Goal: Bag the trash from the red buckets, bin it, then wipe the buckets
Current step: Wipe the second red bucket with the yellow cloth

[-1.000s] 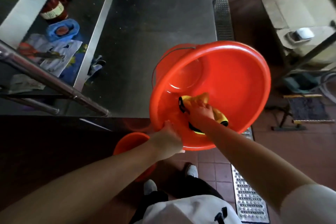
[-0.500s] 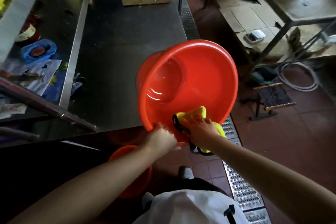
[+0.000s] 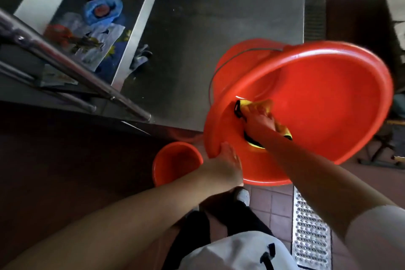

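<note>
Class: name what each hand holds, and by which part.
Left hand grips the large red plastic bucket by its near rim. Right hand presses a yellow black-edged cloth against its inner wall.

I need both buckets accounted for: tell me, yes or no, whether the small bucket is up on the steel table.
No, the small bucket stands on the floor below the steel table edge, beside the left hand.

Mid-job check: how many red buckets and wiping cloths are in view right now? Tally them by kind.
Red plastic buckets: 2, the large tilted one and the small one on the floor
Yellow cloths with black trim: 1, under the right hand
Total: 3
</note>
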`<control>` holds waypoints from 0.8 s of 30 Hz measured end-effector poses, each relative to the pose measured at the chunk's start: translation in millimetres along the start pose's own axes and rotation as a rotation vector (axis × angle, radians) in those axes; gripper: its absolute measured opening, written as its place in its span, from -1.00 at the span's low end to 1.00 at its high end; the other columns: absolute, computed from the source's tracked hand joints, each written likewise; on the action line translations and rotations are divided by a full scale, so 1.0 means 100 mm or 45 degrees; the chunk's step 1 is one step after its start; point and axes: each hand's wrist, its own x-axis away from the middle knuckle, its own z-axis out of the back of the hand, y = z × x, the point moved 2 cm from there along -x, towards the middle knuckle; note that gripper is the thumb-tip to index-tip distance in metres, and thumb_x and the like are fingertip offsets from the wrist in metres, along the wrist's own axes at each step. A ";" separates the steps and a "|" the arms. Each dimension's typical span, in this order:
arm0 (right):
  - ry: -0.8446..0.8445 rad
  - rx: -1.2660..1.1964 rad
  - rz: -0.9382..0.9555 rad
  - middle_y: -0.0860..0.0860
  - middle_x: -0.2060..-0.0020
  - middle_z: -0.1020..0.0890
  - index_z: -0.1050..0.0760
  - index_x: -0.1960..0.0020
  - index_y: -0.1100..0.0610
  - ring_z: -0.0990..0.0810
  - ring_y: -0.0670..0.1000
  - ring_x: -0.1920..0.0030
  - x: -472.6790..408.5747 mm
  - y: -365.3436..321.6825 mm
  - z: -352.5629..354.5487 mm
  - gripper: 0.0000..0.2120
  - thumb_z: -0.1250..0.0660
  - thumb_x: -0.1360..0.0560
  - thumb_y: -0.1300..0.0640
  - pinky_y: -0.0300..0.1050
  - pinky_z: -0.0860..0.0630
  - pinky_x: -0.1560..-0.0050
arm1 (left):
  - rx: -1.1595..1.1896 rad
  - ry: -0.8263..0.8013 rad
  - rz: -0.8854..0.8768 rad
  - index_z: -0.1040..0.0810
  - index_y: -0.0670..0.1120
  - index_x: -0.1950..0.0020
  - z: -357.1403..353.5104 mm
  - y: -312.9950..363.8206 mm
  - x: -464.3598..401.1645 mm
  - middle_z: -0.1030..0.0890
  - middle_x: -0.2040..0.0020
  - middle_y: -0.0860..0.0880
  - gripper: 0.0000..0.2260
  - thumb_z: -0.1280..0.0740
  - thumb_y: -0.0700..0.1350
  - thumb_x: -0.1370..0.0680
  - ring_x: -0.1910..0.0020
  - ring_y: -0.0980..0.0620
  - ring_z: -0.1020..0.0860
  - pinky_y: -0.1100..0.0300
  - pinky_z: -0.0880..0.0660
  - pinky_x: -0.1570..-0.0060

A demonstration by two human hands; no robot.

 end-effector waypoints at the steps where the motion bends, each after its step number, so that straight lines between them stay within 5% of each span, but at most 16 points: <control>1: 0.010 0.000 0.012 0.01 -0.54 -0.25 -0.26 -0.51 -0.11 -0.12 0.14 -0.56 -0.02 -0.01 0.00 -0.59 -0.10 -0.66 -0.04 0.23 -0.16 -0.45 | -0.044 -0.006 -0.032 -0.67 -0.21 -0.11 0.00 0.00 0.00 -0.69 0.01 -0.22 -0.68 -0.27 -0.12 -0.45 0.04 -0.20 -0.67 -0.08 -0.60 0.03; 5: -0.043 -0.008 0.012 -0.04 -0.56 -0.21 -0.23 -0.53 -0.18 -0.09 0.09 -0.57 0.09 0.00 0.05 -0.58 -0.06 -0.68 -0.06 0.19 -0.16 -0.44 | -0.086 -0.008 -0.039 -0.69 -0.16 -0.09 0.05 0.00 0.02 -0.70 0.03 -0.18 -0.69 -0.31 -0.05 -0.45 0.07 -0.17 -0.68 -0.05 -0.61 0.04; 8: -0.061 -0.008 -0.018 0.01 -0.56 -0.19 -0.19 -0.53 -0.30 -0.18 0.16 -0.52 0.35 -0.01 0.16 -0.55 -0.06 -0.67 -0.03 0.16 -0.17 -0.44 | 0.027 -0.007 0.007 -0.71 -0.08 0.16 0.09 -0.09 -0.02 -0.69 0.24 -0.06 -0.76 -0.38 0.06 -0.37 0.24 -0.08 -0.66 -0.04 -0.61 0.08; 14: -0.037 0.086 0.016 -0.01 -0.57 -0.18 -0.15 -0.56 -0.23 -0.14 0.13 -0.55 1.24 0.01 0.18 -0.46 -0.15 -0.60 -0.05 0.19 -0.18 -0.46 | 0.209 -0.035 -0.019 -0.67 0.00 0.33 -0.01 -0.17 0.02 -0.64 0.40 0.03 -0.56 -0.35 0.37 -0.35 0.37 0.01 -0.62 0.11 -0.59 0.15; 18: 0.045 0.108 0.116 -0.07 -0.59 -0.13 -0.08 -0.55 -0.29 -0.02 0.08 -0.59 1.78 0.05 -0.01 -0.46 -0.11 -0.60 -0.23 0.21 -0.21 -0.43 | 0.154 -0.184 -0.053 -0.70 -0.16 0.03 -0.11 -0.15 0.08 -0.69 0.12 -0.22 -0.44 -0.25 0.33 -0.47 0.09 -0.25 -0.66 -0.15 -0.53 -0.02; 24: 0.106 0.360 0.210 -0.03 -0.60 -0.15 -0.03 -0.62 -0.16 -0.07 0.08 -0.60 1.99 -0.04 -0.12 -0.16 -0.22 -0.46 -0.42 0.16 -0.21 -0.41 | 0.130 -0.033 0.051 -0.69 -0.16 0.29 -0.12 -0.25 0.22 -0.65 0.36 -0.14 -0.78 -0.49 -0.03 -0.21 0.38 -0.11 -0.60 0.09 -0.53 0.25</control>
